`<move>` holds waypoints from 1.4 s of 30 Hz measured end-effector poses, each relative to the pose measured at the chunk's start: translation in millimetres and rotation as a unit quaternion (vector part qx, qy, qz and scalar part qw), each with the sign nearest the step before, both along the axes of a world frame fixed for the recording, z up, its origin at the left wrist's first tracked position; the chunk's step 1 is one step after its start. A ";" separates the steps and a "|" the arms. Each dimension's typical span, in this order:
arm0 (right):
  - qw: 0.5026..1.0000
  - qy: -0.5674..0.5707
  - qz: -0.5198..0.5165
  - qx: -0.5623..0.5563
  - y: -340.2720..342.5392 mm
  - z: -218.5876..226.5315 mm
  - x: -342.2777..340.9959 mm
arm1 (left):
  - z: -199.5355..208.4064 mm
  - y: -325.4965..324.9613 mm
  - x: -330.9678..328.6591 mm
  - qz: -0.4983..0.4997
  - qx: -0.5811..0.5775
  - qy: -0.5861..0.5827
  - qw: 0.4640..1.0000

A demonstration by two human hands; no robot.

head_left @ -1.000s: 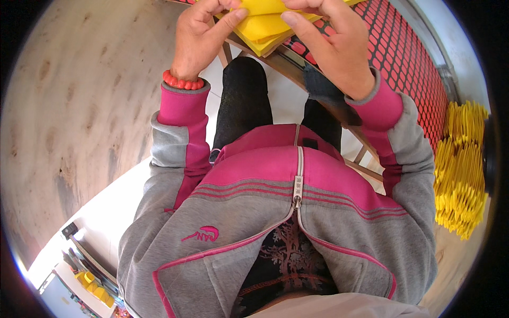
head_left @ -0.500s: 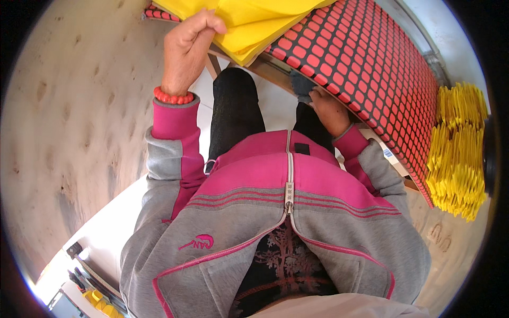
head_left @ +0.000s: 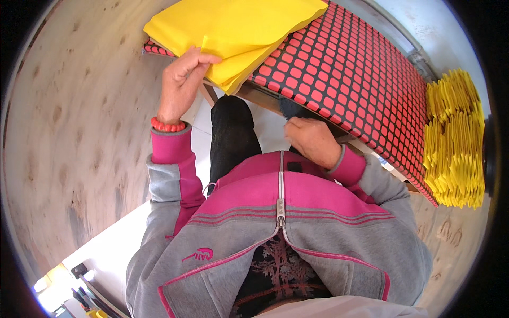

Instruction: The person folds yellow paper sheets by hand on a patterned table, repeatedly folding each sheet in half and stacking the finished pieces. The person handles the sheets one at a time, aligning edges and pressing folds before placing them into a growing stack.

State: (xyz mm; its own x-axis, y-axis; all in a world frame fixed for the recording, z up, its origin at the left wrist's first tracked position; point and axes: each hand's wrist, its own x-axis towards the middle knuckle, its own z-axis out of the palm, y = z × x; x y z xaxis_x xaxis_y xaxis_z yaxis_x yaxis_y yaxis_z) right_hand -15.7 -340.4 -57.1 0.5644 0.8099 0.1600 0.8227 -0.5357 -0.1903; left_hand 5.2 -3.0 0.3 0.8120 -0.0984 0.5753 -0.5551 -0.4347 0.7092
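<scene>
My left hand (head_left: 183, 85), with a red beaded bracelet at the wrist, is closed in a pinch on the near left edge of a yellow sheet (head_left: 233, 29). That sheet tops a stack of similar thin, soft-looking yellow sheets at the table's edge, and its pinched edge is lifted into a fold. Over my lap, just below the table edge, my right hand (head_left: 314, 140) has its fingers curled in. Whatever they may hold is hidden. Close beyond it, a dark blue-grey fuzzy piece (head_left: 290, 107) shows under the table edge.
A red-and-black patterned cover (head_left: 344, 69) lies over the table. At its right end stand bundles of folded yellow pieces (head_left: 456, 143). A pale wooden board (head_left: 79, 132) rises on the left. My dark-trousered knee (head_left: 233, 127) is close under the table edge.
My right hand has come back from under the table edge toward my lap, away from the dark piece. My left hand keeps its pinch on the yellow sheet; the view has shifted slightly.
</scene>
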 end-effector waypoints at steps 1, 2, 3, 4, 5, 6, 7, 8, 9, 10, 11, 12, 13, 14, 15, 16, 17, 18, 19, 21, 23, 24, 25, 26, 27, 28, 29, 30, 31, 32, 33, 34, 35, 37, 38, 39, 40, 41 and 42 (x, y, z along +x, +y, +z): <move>0.997 0.006 0.052 0.049 4.4 18.3 -2.7 | -0.5 1.0 0.5 -0.004 -0.010 0.010 1.000; 0.990 0.015 0.105 0.088 11.4 36.5 -4.1 | -1.2 2.2 -0.6 -0.003 -0.019 0.020 1.000; 0.981 0.017 0.116 0.154 23.0 52.7 0.2 | -1.9 2.9 -2.4 -0.009 -0.023 0.031 0.999; 0.979 -0.007 0.117 0.165 31.2 70.7 7.3 | -2.4 3.4 -3.4 -0.009 -0.026 0.041 0.999; 0.967 -0.051 0.136 0.211 45.6 83.7 19.0 | -2.1 4.5 -4.2 -0.016 -0.029 0.045 0.998; 0.959 -0.036 0.133 0.247 56.7 95.1 27.9 | -0.8 6.6 -3.5 -0.028 -0.023 0.049 0.998; 0.948 -0.080 0.141 0.272 68.6 103.4 39.0 | -0.1 7.7 -3.0 -0.036 -0.027 0.054 0.998; 0.929 -0.144 0.157 0.303 82.8 107.7 50.1 | 0.2 8.4 -1.9 -0.050 -0.036 0.053 0.997; 0.915 -0.176 0.170 0.320 94.8 109.7 57.8 | 0.3 9.0 -1.2 -0.064 -0.046 0.051 0.996; 0.904 -0.208 0.176 0.330 104.5 110.6 64.4 | 0.6 10.3 -1.1 -0.062 -0.032 0.049 0.996; 0.891 -0.239 0.182 0.340 109.8 110.0 67.4 | 0.2 11.2 -1.4 -0.062 -0.038 0.055 0.996; 0.929 -0.165 0.162 0.287 110.2 108.6 67.8 | -0.5 11.9 -1.6 -0.060 -0.042 0.064 0.995; 0.935 -0.158 0.161 0.274 111.4 106.9 69.2 | -1.1 13.3 -1.7 -0.059 -0.045 0.074 0.994; 0.940 -0.152 0.159 0.260 111.0 105.2 70.1 | -1.4 16.2 -2.6 -0.070 -0.023 0.077 0.994; 0.945 -0.148 0.156 0.246 110.4 103.2 70.8 | -2.4 17.6 -1.9 -0.073 -0.026 0.088 0.993; 0.942 -0.151 0.161 0.253 110.8 100.7 72.0 | -3.7 18.8 -0.5 -0.080 -0.030 0.088 0.992; 0.939 -0.154 0.166 0.260 111.9 98.1 73.6 | -5.2 19.6 1.1 -0.095 -0.035 0.079 0.992; 0.936 -0.158 0.170 0.266 112.7 95.6 74.9 | -6.4 20.9 2.5 -0.091 -0.042 0.093 0.991; 0.936 -0.161 0.168 0.265 113.4 93.2 76.1 | -7.1 22.3 3.4 -0.093 -0.048 0.099 0.990; 0.936 -0.167 0.163 0.265 115.4 88.9 78.0 | -9.0 23.0 3.7 -0.094 -0.052 0.100 0.989; 0.931 -0.121 0.172 0.300 116.3 87.1 80.3 | -9.4 23.4 2.3 -0.092 -0.048 0.090 0.991; 0.927 -0.098 0.176 0.317 116.3 86.6 80.7 | -9.0 23.8 1.3 -0.087 -0.029 0.074 0.993; 0.929 -0.098 0.166 0.317 116.2 86.2 80.4 | -8.5 24.2 0.2 -0.082 -0.009 0.057 0.995; 0.930 -0.099 0.155 0.317 115.9 86.0 79.7 | -8.0 24.5 -0.4 -0.077 0.011 0.040 0.996; 0.932 -0.100 0.144 0.317 115.7 85.9 78.7 | -7.6 24.8 -0.6 -0.064 0.032 0.028 0.997; 0.934 -0.101 0.141 0.313 115.7 85.8 77.7 | -7.7 24.9 -0.6 -0.052 0.053 0.017 0.997; 0.935 -0.103 0.139 0.310 115.9 85.8 76.7 | -7.9 25.2 -0.4 -0.039 0.075 0.006 0.996; 0.936 -0.104 0.137 0.306 116.1 85.7 75.5 | -9.2 24.7 0.2 -0.039 0.054 0.013 0.998; 0.936 -0.106 0.125 0.311 116.2 85.6 74.2 | -11.4 23.3 1.2 -0.040 0.032 0.020 0.998; 0.936 -0.109 0.115 0.315 116.3 85.5 73.0 | -13.5 22.8 1.8 -0.039 0.011 0.026 0.999; 0.935 -0.112 0.104 0.319 116.4 85.6 72.2 | -15.7 22.6 2.1 -0.029 -0.006 0.034 0.999; 0.932 -0.133 0.108 0.318 116.2 86.1 72.1 | -17.8 22.2 2.7 -0.019 -0.023 0.041 0.999; 0.929 -0.154 0.112 0.318 115.8 86.7 72.3 | -19.6 21.9 3.4 -0.010 -0.040 0.049 0.998; 0.927 -0.168 0.119 0.313 115.4 87.9 73.1 | -21.6 21.6 6.2 0.004 -0.049 0.040 0.998; 0.929 -0.161 0.123 0.310 115.5 88.3 73.6 | -22.6 20.9 7.0 0.011 -0.053 0.035 0.998; 0.931 -0.153 0.126 0.306 115.7 88.6 73.9 | -23.6 19.5 7.6 0.004 -0.076 0.033 0.997; 0.932 -0.159 0.128 0.299 116.1 88.3 73.7 | -24.8 17.6 8.2 -0.003 -0.099 0.031 0.995; 0.933 -0.164 0.130 0.293 116.8 87.8 73.3 | -26.2 15.6 8.8 -0.011 -0.121 0.028 0.992; 0.934 -0.170 0.132 0.287 117.3 87.3 73.0 | -27.6 14.4 9.1 -0.007 -0.127 0.033 0.991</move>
State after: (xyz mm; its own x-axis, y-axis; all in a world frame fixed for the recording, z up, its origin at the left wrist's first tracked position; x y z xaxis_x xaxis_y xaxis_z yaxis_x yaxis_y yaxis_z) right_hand 57.3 -223.2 30.2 0.1943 0.6401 0.7433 0.9768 -0.1955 -0.0870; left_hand 14.2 11.4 -27.3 0.8486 0.0320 0.5281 -0.5080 -0.2293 0.8303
